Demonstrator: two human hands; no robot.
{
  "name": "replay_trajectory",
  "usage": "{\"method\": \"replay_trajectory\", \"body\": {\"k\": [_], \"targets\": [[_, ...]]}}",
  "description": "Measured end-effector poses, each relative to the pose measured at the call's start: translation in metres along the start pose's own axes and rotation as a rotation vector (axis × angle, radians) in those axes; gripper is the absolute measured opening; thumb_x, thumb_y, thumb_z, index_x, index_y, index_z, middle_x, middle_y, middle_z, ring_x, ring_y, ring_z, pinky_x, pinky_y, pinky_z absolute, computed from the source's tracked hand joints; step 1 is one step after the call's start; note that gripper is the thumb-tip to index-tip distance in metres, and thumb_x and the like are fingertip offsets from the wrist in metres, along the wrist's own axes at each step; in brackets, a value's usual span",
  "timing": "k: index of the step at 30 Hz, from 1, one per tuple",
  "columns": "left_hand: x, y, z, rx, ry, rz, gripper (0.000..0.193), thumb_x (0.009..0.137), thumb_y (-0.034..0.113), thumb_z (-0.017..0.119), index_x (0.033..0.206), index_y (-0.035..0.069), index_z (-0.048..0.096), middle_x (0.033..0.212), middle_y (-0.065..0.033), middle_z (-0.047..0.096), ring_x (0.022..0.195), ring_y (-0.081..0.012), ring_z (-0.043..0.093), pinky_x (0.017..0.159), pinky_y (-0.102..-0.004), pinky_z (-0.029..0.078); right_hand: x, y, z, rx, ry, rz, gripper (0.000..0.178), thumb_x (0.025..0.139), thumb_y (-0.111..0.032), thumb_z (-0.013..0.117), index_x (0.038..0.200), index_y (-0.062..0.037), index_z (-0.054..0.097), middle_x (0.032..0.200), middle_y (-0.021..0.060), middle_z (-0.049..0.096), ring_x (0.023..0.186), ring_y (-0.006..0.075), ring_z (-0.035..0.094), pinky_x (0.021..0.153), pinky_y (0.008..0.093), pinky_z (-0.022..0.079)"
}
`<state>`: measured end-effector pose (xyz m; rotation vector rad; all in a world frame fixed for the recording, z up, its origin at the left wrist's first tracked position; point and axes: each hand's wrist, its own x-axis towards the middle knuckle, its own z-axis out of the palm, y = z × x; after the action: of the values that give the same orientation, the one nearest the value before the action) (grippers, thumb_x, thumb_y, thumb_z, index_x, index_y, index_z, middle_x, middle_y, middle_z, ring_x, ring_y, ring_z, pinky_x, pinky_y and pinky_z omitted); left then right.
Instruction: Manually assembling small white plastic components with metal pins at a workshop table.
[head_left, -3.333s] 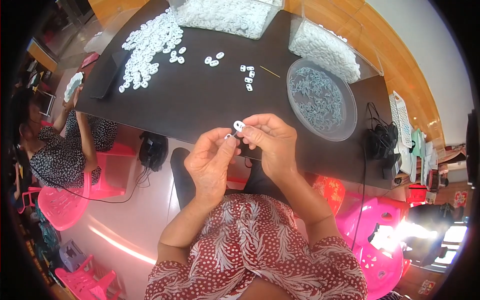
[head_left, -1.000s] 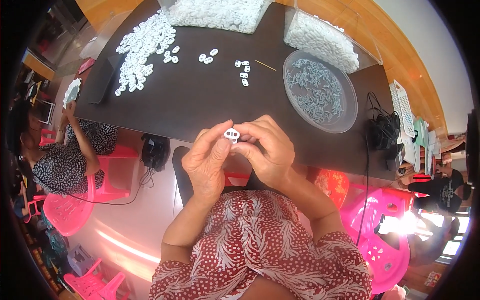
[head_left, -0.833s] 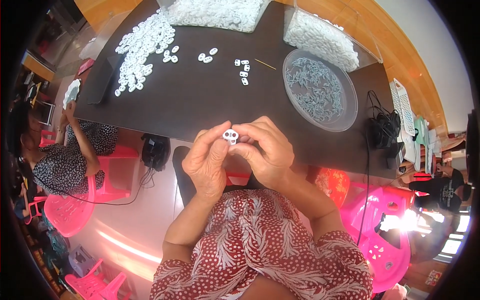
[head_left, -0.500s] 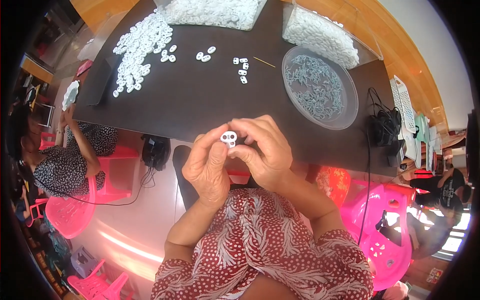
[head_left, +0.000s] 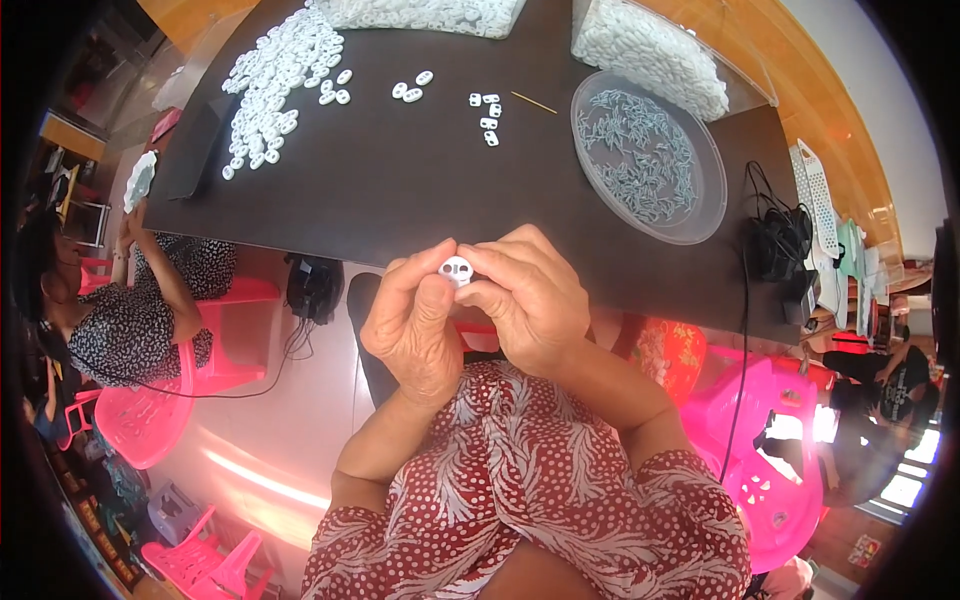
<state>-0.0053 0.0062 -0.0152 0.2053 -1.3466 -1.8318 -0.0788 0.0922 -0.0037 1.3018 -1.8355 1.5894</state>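
Observation:
Over the table's near edge, my left hand (head_left: pixel 412 325) and my right hand (head_left: pixel 532 300) meet with fingertips closed on a small white oval plastic piece (head_left: pixel 455 268) with two holes. Both thumbs press from below, the index fingers from the sides. Part of the piece is hidden by the fingers. Farther off on the dark table (head_left: pixel 370 190) are a few loose white oval pieces (head_left: pixel 412 95) and several smaller, squarer white pieces (head_left: pixel 488 123). A thin yellowish stick (head_left: pixel 534 102) is beside the latter.
At far left is a heap of white pieces (head_left: pixel 280 80). Clear bins (head_left: pixel 650 60) of white parts stand at the back. A round clear tub (head_left: pixel 712 200) holds thin grey-blue parts. Black cables (head_left: pixel 775 240) lie at right; another person (head_left: pixel 140 320) sits at left.
The view has tilted slightly, so the table things appear higher. A smaller white part showed below the oval piece earlier; now less of it shows, and both hands keep their pinch.

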Motion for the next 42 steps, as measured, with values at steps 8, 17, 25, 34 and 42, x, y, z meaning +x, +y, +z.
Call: {"method": "replay_trajectory", "body": {"k": [8, 17, 25, 34, 42], "targets": [[-0.004, -0.005, 0.003, 0.078, 0.035, 0.070, 0.028, 0.093, 0.022, 0.057, 0.104, -0.003, 0.061, 0.089, -0.0022, 0.057, 0.081, -0.0083, 0.051, 0.075, -0.0229, 0.042, -0.003, -0.002, 0.006, 0.001, 0.036, -0.013, 0.035, 0.067, -0.002, 0.075, 0.098, 0.0047, 0.061, 0.083, 0.0129, 0.063, 0.067, 0.0247, 0.058, 0.054, 0.0308, 0.047], [-0.011, -0.005, -0.001, 0.023, 0.032, 0.047, 0.029, 0.094, 0.026, 0.054, 0.103, -0.001, 0.059, 0.088, -0.0008, 0.053, 0.081, -0.0076, 0.049, 0.074, -0.0229, 0.041, -0.011, -0.008, 0.009, 0.022, 0.017, 0.059, 0.028, 0.078, -0.006, 0.069, 0.103, 0.0018, 0.061, 0.089, 0.0123, 0.065, 0.072, 0.0257, 0.059, 0.061, 0.0322, 0.048], [-0.013, -0.011, 0.001, 0.148, 0.069, 0.197, 0.028, 0.096, 0.023, 0.052, 0.102, -0.003, 0.059, 0.085, -0.0047, 0.054, 0.077, -0.0115, 0.049, 0.070, -0.0235, 0.041, -0.013, -0.011, 0.009, 0.008, 0.025, 0.017, 0.028, 0.077, -0.006, 0.070, 0.102, 0.0025, 0.060, 0.089, 0.0130, 0.064, 0.071, 0.0258, 0.058, 0.059, 0.0324, 0.047], [-0.017, -0.009, -0.001, 0.227, 0.049, 0.230, 0.028, 0.097, 0.027, 0.048, 0.099, 0.001, 0.057, 0.086, -0.0020, 0.052, 0.078, -0.0082, 0.046, 0.072, -0.0229, 0.040, -0.016, -0.013, 0.011, 0.004, 0.029, -0.005, 0.031, 0.073, -0.007, 0.073, 0.098, 0.0042, 0.060, 0.080, 0.0125, 0.062, 0.065, 0.0257, 0.057, 0.055, 0.0318, 0.047], [-0.021, -0.017, -0.003, 0.234, 0.095, 0.237, 0.028, 0.097, 0.025, 0.049, 0.097, -0.002, 0.056, 0.081, -0.0051, 0.053, 0.073, -0.0127, 0.049, 0.066, -0.0253, 0.042, -0.021, -0.012, 0.010, 0.009, -0.009, 0.039, 0.028, 0.079, -0.009, 0.069, 0.104, 0.0012, 0.059, 0.087, 0.0125, 0.063, 0.070, 0.0266, 0.058, 0.059, 0.0330, 0.048]]}}
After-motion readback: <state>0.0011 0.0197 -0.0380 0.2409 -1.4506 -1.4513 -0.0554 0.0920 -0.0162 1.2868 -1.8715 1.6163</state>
